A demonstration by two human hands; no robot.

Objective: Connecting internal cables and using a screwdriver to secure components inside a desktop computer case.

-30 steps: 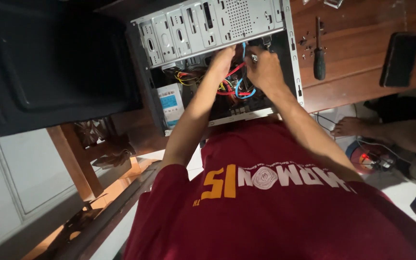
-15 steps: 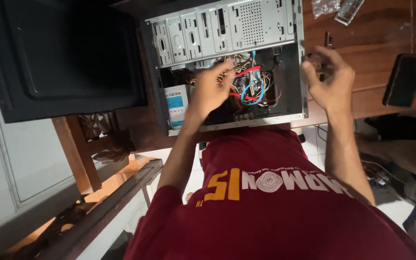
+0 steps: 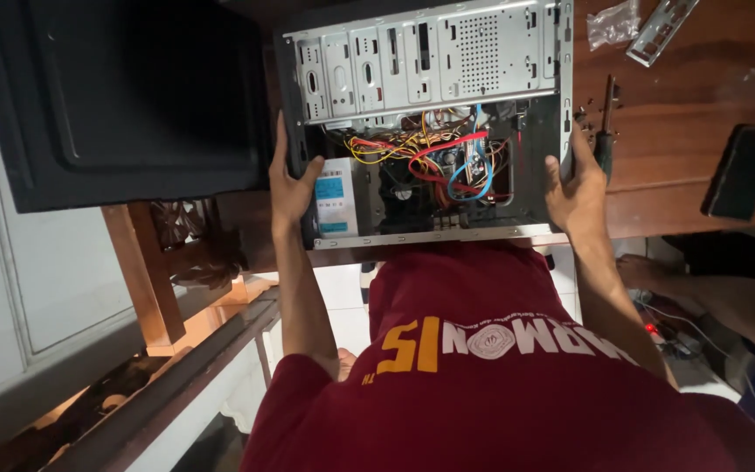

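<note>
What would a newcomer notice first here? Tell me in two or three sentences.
The open computer case at top centre draws the eye, with its tangle of red, yellow and blue cables showing inside. The left hand and right hand press flat against its two outer sides. A black side panel fills the upper left, and a dark phone lies on the wooden table at right.

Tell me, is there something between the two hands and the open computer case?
Nothing visible. The left hand lies flat against the left side of the computer case, the right hand against its right side; the screwdriver lies just beyond.
</note>
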